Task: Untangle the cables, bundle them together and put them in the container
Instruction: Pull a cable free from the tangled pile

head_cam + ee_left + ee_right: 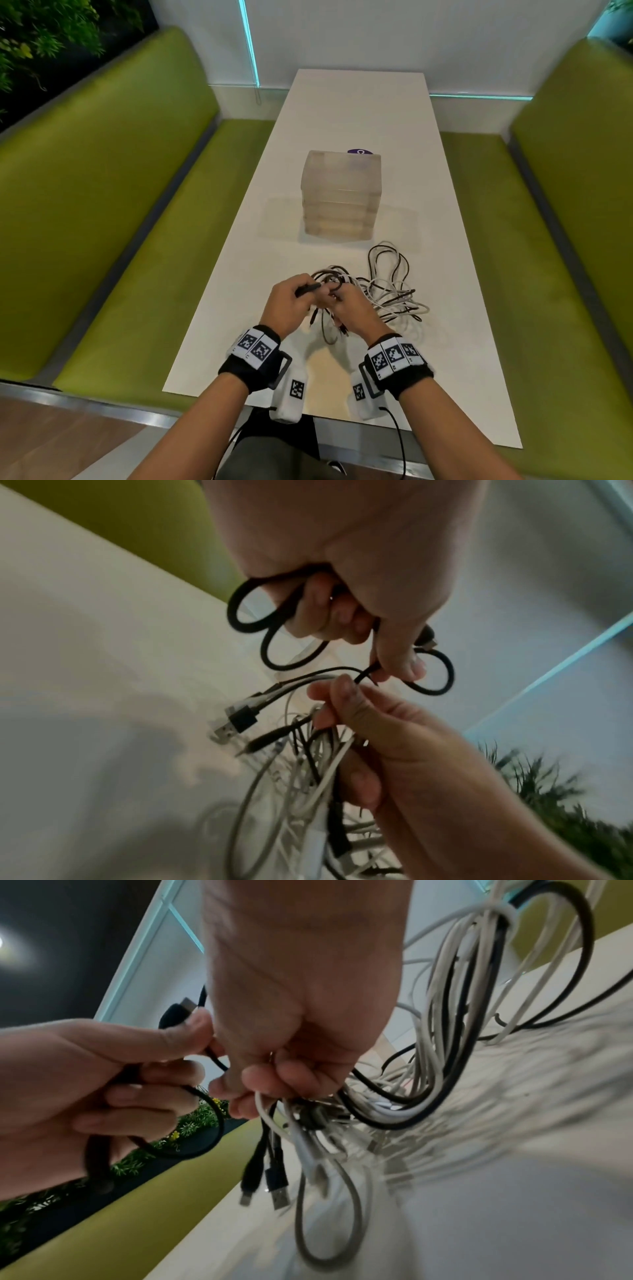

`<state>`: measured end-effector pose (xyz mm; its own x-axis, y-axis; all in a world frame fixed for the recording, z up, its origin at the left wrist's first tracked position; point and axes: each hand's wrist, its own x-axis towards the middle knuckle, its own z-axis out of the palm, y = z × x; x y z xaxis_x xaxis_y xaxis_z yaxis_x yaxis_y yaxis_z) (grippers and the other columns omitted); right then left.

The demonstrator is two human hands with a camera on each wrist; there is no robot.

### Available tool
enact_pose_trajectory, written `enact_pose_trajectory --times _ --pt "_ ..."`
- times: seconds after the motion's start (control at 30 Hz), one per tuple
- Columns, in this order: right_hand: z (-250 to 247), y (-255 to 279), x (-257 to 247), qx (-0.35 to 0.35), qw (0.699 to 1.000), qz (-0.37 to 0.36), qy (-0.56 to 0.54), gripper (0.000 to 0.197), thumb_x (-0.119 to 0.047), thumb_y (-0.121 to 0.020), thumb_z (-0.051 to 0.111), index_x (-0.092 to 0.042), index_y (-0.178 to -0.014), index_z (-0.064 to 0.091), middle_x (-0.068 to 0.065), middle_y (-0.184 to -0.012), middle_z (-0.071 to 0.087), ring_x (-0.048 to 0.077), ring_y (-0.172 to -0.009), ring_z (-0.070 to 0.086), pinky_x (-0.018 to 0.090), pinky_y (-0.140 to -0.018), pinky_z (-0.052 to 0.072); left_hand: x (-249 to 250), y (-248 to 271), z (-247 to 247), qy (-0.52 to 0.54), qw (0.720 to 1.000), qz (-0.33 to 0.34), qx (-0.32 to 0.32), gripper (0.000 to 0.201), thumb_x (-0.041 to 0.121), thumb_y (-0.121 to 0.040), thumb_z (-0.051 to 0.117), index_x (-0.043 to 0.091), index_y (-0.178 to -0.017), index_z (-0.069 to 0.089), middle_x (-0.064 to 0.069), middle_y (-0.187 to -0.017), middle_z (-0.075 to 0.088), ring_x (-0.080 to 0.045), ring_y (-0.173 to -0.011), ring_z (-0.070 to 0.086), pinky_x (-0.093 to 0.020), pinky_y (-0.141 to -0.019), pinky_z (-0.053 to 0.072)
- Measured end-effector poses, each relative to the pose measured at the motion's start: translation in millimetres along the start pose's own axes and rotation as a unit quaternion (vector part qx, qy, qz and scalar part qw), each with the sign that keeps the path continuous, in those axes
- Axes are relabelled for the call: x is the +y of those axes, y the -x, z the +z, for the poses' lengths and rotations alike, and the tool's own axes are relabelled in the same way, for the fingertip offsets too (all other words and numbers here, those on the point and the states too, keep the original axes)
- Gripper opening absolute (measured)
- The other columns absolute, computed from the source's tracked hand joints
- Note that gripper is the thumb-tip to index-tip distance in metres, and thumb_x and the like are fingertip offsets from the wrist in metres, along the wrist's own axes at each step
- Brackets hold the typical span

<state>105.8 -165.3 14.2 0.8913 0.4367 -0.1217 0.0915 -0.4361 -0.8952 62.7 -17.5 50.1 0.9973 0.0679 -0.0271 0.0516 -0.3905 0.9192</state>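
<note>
A person stands at the near end of a long white table set between two green upholstered benches, both hands raised just above the tabletop and close together. The left hand curls its fingers round a thick black cable gathered into small loops, with one dark plug end sticking out past the thumb. The right hand clutches a mixed bunch of thin white and black cables, its curled fingers closed round the strands; several plug ends, among them a black USB connector, dangle below the fist. From the head view the grips themselves are largely hidden behind the backs of the hands, and the wrist views are blurred toward their edges, so how many separate cables there are cannot be told. The rest of the tangle trails off to the right and lies in loose loops on the table. Farther along the table stands a frosted translucent plastic container, well apart from the hands; its inside is hard to make out. Behind it a small purple object is mostly hidden. Both wrists wear black bands with square coded markers.
</note>
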Motion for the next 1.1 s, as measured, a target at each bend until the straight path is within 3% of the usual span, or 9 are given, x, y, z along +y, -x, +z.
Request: enact_pose_trajectory --times 0.03,0.13,0.23,0.43,0.57,0.67,0.77,0.97,1.1 --pt "0 0 0 -0.001 1.0 -0.008 0.0 0.007 -0.021 -0.087 0.066 -0.027 -0.085 0.069 -0.013 -0.074 0.068 -0.002 -0.064 0.06 0.019 -0.064 0.047 1 1 -1 0.014 1.0 -0.004 0.001 0.022 0.025 -0.084 0.07 0.013 -0.069 0.06 -0.001 -0.057 0.051 -0.011 -0.056 0.046 -0.024 -0.055 0.039" --pt "-3 -5 -1 0.011 0.999 -0.023 0.026 0.023 -0.014 -0.08 0.072 -0.017 -0.103 0.07 -0.018 -0.083 0.063 0.002 -0.076 0.056 0.003 -0.066 0.037 13 7 -6 0.047 0.999 0.01 -0.004 0.026 0.02 -0.089 0.065 0.003 -0.072 0.057 0.006 -0.057 0.045 -0.006 -0.054 0.039 -0.018 -0.054 0.032" --pt "-4 -11 -5 0.026 0.998 -0.029 0.042 0.025 -0.01 -0.081 0.071 -0.015 -0.106 0.07 -0.013 -0.091 0.063 -0.002 -0.079 0.055 0.0 -0.068 0.036 31 17 -14 0.103 0.994 0.015 0.017 0.02 0.013 -0.094 0.057 0.01 -0.074 0.059 0.015 -0.056 0.052 0.001 -0.054 0.044 -0.012 -0.056 0.035" --pt "-5 -21 -9 0.019 0.998 -0.017 0.056 0.026 -0.024 -0.08 0.073 -0.022 -0.106 0.071 -0.006 -0.104 0.069 0.008 -0.094 0.061 0.021 -0.082 0.046 51 40 -38 0.196 0.979 0.033 0.048 0.03 0.038 -0.091 0.06 0.019 -0.069 0.051 0.015 -0.052 0.035 -0.002 -0.046 0.026 -0.015 -0.044 0.024" --pt "-1 -20 -7 -0.015 0.99 -0.037 0.136 0.019 -0.024 -0.084 0.069 -0.018 -0.101 0.073 -0.008 -0.107 0.065 0.008 -0.093 0.058 0.029 -0.078 0.044 50 37 -48 0.234 0.968 0.011 0.088 0.034 0.042 -0.092 0.055 0.031 -0.06 0.048 0.008 -0.054 0.026 -0.01 -0.047 0.018 -0.022 -0.042 0.017" --pt "2 -19 -6 0.0 0.992 -0.036 0.123 0.014 -0.021 -0.084 0.069 -0.013 -0.094 0.074 -0.006 -0.104 0.066 0.011 -0.093 0.061 0.039 -0.082 0.049 43 23 -50 0.133 0.987 0.008 0.095 0.027 0.036 -0.086 0.065 0.024 -0.071 0.046 0.009 -0.058 0.032 -0.007 -0.049 0.026 -0.021 -0.046 0.026" --pt "2 -16 -8 0.002 0.99 -0.046 0.13 0.013 -0.019 -0.086 0.066 -0.016 -0.096 0.074 -0.006 -0.099 0.068 0.012 -0.089 0.061 0.037 -0.079 0.05 28 3 -41 -0.023 0.998 -0.023 0.055 0.042 0.037 -0.07 0.08 0.016 -0.08 0.046 0.008 -0.065 0.037 -0.009 -0.058 0.031 -0.02 -0.052 0.027" --pt "0 -10 -8 0.003 0.984 -0.011 0.179 0.017 -0.012 -0.085 0.051 -0.011 -0.089 0.067 0.005 -0.086 0.067 0.024 -0.076 0.061 0.036 -0.067 0.05 11 -16 -5 -0.195 0.969 -0.113 -0.105 0.053 0.058 -0.077 0.066 0.007 -0.089 0.061 0.0 -0.072 0.059 -0.017 -0.065 0.053 -0.027 -0.056 0.036" --pt "3 -10 -2 0.011 0.981 0.008 0.193 0.014 -0.017 -0.081 0.05 -0.014 -0.085 0.063 0.003 -0.081 0.068 0.025 -0.074 0.063 0.037 -0.065 0.052 17 -16 1 -0.21 0.955 -0.131 -0.165 0.046 0.051 -0.087 0.059 0.006 -0.086 0.063 -0.002 -0.069 0.058 -0.013 -0.059 0.049 -0.025 -0.055 0.034"
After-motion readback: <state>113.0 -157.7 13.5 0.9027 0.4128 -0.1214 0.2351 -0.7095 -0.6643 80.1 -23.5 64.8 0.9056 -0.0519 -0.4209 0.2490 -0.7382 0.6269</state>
